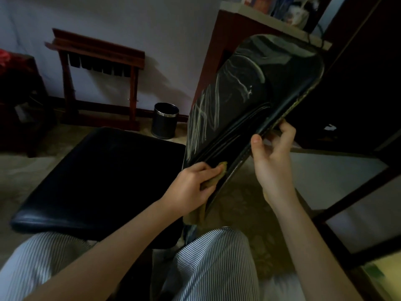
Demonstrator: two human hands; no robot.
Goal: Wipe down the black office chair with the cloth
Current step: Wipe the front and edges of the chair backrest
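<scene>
Left hand point(191, 182) grips the cloth point(223, 166), pressing it on the near end of the black office chair point(240, 88) backrest; right hand point(272, 158) clasps the backrest's right edge.

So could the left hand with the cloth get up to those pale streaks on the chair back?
Probably yes. The left hand presses the cloth against the backrest just below the pale streaks. Nothing lies between them, and the right hand grips the backrest's right edge, out of the way.
</scene>
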